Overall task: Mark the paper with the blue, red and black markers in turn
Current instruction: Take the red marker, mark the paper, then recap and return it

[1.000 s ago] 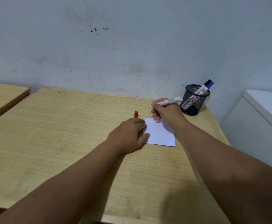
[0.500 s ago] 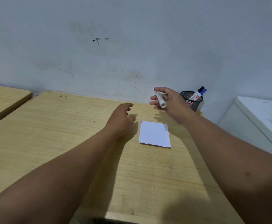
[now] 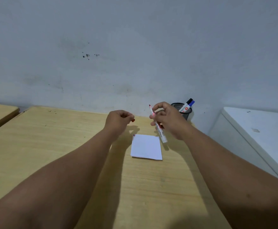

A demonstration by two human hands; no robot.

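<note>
paper: flat on the desk, both hands hovering past its far edge, neither touching it
marks so far: tiny blue and red ticks in the paper's far-left corner, no black that I can make out
red marker: uncapped, tip up, pinched in the right hand just above the paper's far-right corner
cap: red bit poking out of the left hand, fingers curled shut around it, above the desk beyond the paper's far-left corner
cup: mesh holder past the paper's far-right side, blue and black markers standing in it, both capped
done: blue and red, looks like
left: I'd guess recap the red, drop it in the cup, then do black
</note>
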